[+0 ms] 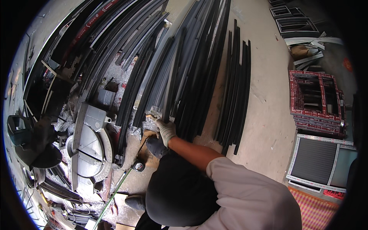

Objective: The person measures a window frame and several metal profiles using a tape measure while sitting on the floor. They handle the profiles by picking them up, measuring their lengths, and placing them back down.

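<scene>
Dozens of dark bars (199, 69) lie roughly parallel, prob. so their near ends are easy to get at. Mitre saw (90, 143) sits to their L, likely set close to the long stock. Red-wrapped frames (324, 92) are stacked at far R, prob. to save space. One held bar (169, 101) runs along the rest, its near end in the gloved R hand (166, 133): fingers curled round it, prob. to steady it. L hand isn't visible; can't tell its state. Tape measure (138, 166) lies nr the saw, prob. for handiness.
</scene>
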`<action>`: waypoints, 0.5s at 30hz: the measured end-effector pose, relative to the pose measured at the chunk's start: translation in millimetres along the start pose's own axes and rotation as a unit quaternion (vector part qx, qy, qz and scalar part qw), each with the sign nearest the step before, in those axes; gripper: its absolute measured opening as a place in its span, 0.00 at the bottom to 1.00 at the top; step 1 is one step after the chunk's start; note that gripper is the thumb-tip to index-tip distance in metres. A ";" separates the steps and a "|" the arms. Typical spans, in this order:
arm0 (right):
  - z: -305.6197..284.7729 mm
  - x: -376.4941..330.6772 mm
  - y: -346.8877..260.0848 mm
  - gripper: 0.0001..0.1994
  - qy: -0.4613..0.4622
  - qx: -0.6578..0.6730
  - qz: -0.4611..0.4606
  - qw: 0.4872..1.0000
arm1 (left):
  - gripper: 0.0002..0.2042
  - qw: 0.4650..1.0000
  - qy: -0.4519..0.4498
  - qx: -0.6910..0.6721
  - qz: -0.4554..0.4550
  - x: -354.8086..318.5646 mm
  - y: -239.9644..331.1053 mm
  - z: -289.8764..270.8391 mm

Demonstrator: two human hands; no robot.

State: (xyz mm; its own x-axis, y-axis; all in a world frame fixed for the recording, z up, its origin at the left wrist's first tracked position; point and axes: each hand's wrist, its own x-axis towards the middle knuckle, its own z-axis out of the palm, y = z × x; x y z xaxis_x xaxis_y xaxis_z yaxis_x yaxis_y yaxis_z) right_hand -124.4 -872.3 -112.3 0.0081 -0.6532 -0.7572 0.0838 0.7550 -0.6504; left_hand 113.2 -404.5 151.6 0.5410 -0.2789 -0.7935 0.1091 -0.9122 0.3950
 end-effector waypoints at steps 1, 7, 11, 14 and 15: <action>2.6 -2.9 -3.7 0.11 0.001 -0.002 0.007 1.000 | 0.20 1.000 0.000 0.019 0.001 -2.6 4.8 -2.2; 5.2 -6.3 -8.7 0.15 0.005 0.013 0.010 1.000 | 0.20 1.000 0.015 -0.010 -0.006 -2.5 -6.5 -5.1; 6.8 -10.6 -12.9 0.15 0.011 0.004 0.008 1.000 | 0.19 1.000 0.018 -0.020 0.001 -1.8 -9.7 -6.1; 1.5 -9.3 -14.3 0.14 0.015 -0.003 0.009 1.000 | 0.19 1.000 0.009 -0.016 0.006 -3.2 -6.2 -6.7; -0.3 -8.6 -14.6 0.14 0.017 -0.006 0.010 1.000 | 0.20 1.000 0.009 -0.017 0.008 -3.8 -5.1 -6.3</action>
State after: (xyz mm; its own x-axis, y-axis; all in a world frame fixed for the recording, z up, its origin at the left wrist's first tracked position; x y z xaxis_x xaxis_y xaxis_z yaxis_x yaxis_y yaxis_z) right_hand -126.0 -877.7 -96.3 -0.0250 -0.6364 -0.7709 0.0723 0.7680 -0.6364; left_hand 115.9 -396.9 155.5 0.5571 -0.2875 -0.7791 0.1283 -0.8971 0.4228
